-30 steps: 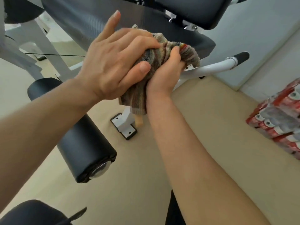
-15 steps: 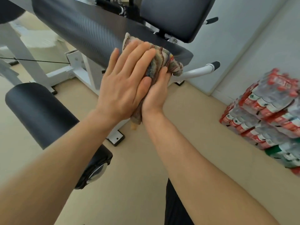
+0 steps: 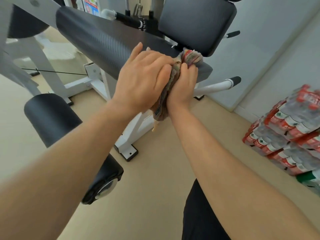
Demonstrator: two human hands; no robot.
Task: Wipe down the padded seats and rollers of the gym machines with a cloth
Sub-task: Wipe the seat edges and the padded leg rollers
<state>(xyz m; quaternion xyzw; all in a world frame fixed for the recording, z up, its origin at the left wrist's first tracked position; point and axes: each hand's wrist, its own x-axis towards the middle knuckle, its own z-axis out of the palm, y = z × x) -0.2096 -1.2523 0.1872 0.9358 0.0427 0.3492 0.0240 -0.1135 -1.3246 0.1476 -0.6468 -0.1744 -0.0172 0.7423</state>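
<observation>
Together we bunch the striped cloth against the black padded seat: left hand flattened over it, right hand gripping.

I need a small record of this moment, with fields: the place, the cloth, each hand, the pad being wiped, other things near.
place: gym room, beige floor
cloth: striped, bunched, held between both hands, one end hanging below them
left hand: laid flat against the cloth, fingers extended
right hand: closed on the cloth
pad being wiped: long black seat pad, cloth at its near end
back pad: black, behind the cloth
roller: black, lower left, untouched
other: stacked packs of water bottles by the wall
</observation>
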